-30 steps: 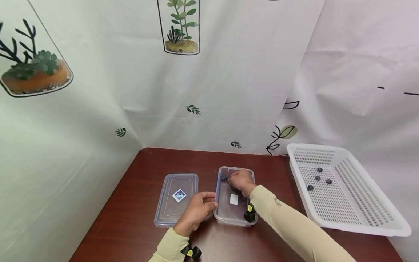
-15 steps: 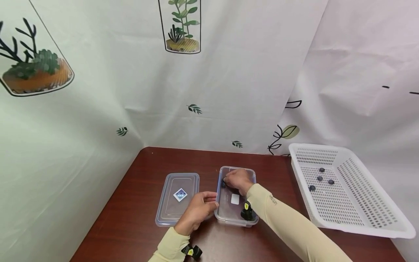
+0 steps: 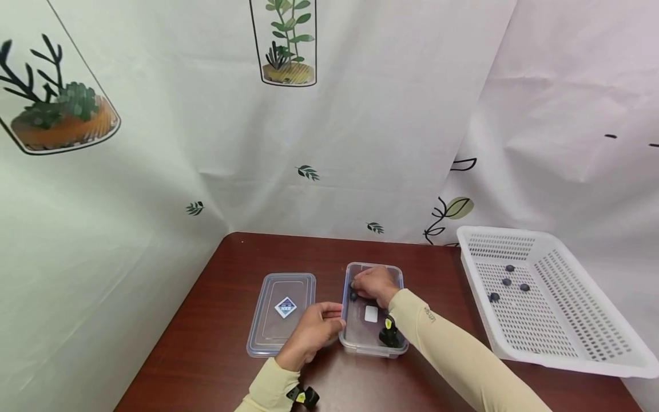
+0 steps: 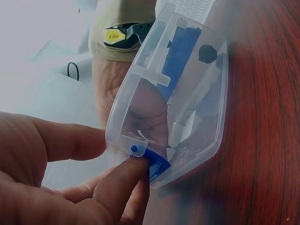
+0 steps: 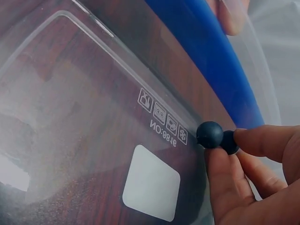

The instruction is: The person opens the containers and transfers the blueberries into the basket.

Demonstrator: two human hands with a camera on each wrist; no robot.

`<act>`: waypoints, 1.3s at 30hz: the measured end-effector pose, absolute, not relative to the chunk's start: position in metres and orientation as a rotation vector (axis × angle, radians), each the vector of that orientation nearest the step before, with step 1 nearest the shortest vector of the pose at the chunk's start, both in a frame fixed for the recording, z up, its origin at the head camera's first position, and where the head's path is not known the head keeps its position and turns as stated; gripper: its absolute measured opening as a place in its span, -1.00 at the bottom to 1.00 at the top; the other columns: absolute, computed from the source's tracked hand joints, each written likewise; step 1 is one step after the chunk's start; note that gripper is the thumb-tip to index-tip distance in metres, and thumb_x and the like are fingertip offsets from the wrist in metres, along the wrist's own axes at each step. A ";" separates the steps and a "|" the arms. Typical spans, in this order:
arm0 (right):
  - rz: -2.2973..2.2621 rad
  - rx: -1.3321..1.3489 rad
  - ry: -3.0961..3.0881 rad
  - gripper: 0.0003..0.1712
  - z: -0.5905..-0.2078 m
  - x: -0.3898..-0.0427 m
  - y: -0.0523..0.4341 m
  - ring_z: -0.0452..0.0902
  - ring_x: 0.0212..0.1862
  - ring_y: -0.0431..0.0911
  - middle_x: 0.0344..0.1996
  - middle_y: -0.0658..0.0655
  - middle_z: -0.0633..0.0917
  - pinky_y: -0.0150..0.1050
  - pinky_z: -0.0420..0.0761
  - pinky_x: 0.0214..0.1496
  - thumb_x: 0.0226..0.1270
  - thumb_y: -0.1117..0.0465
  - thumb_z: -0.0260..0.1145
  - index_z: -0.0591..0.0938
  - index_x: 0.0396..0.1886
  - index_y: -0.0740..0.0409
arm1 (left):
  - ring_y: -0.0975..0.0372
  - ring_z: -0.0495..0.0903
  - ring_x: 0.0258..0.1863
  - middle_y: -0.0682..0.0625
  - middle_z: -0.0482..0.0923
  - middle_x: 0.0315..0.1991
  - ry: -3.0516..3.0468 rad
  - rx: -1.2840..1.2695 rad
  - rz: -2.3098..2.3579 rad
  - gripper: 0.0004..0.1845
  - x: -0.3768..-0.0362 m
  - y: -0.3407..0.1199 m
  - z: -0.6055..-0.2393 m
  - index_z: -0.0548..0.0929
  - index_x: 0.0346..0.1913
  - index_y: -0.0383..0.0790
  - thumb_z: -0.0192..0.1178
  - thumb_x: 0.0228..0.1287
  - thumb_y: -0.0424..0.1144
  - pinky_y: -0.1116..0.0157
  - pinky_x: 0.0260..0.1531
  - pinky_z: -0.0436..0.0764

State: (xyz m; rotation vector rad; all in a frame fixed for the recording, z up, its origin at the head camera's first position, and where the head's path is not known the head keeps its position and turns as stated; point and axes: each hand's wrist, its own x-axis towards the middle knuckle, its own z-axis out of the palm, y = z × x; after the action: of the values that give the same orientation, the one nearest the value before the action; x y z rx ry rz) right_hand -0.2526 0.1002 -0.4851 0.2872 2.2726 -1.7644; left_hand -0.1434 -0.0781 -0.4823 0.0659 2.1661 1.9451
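Note:
A clear plastic food box (image 3: 363, 347) with blue side clips stands on the table. My left hand (image 3: 314, 329) holds its left side, fingers at the blue clip (image 4: 158, 167) in the left wrist view. Inside the box's left side, my right hand (image 3: 376, 284) pinches a dark blueberry (image 5: 229, 142) between thumb and fingers. Another blueberry (image 5: 209, 134) touches it, just ahead of the fingertips. A dark round spot (image 4: 207, 54) shows through the far end of the box in the left wrist view; its kind is unclear.
The box's lid (image 3: 273, 332), with a blue and white label, lies flat left of the box. At the right stands a white perforated basket (image 3: 556, 326) with several blueberries (image 3: 524, 287) in it. A printed curtain (image 3: 334, 200) hangs behind the table.
My right hand has shifted slightly left inside the box, covering where the berries showed. A blueberry now shows on the near side of its fingertips. My left hand stays at the box's side.

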 end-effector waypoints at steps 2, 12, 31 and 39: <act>-1.789 0.289 2.246 -0.82 -0.484 -0.253 0.102 0.72 -0.39 -0.19 -0.33 0.15 0.81 -0.25 0.80 -0.24 0.22 0.45 0.46 0.79 -0.17 0.42 | 0.15 0.61 -0.06 -0.37 0.64 0.04 2.164 0.064 1.949 -0.56 -0.144 -0.078 -0.482 0.58 0.21 -0.61 0.26 0.28 -0.50 0.30 -0.12 0.68; -1.900 0.251 2.189 -0.73 -0.469 -0.252 0.114 0.78 -0.23 -0.14 -0.12 0.24 0.83 -0.12 0.80 -0.03 0.24 0.43 0.46 0.81 -0.06 0.37 | 0.15 0.63 -0.07 -0.40 0.65 0.04 2.157 0.065 1.967 -0.54 -0.142 -0.077 -0.483 0.59 0.20 -0.62 0.27 0.24 -0.50 0.32 -0.14 0.67; -2.181 0.197 2.045 -0.42 -0.390 -0.242 0.190 0.78 -0.08 -0.25 0.06 0.15 0.74 -0.15 0.63 0.32 0.43 0.41 0.37 0.52 0.41 0.45 | 0.14 0.62 -0.05 -0.39 0.64 0.05 2.171 0.050 1.963 -0.55 -0.144 -0.077 -0.483 0.59 0.20 -0.62 0.27 0.27 -0.49 0.32 -0.15 0.67; -2.289 0.200 2.051 -0.76 -0.376 -0.230 0.258 0.78 -0.16 -0.33 -0.28 -0.17 0.81 -0.40 0.74 0.03 0.44 0.39 0.38 0.73 0.04 0.13 | 0.13 0.62 -0.05 -0.42 0.62 0.06 2.153 0.056 1.973 -0.53 -0.143 -0.078 -0.482 0.56 0.21 -0.65 0.26 0.26 -0.49 0.36 -0.16 0.66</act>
State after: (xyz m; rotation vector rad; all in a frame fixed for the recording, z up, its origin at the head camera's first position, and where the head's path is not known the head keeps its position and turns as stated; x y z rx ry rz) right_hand -0.2305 0.2576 -0.3762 0.2001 2.0513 -2.2886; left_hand -0.1429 -0.0777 -0.4825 0.0565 2.1533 1.9732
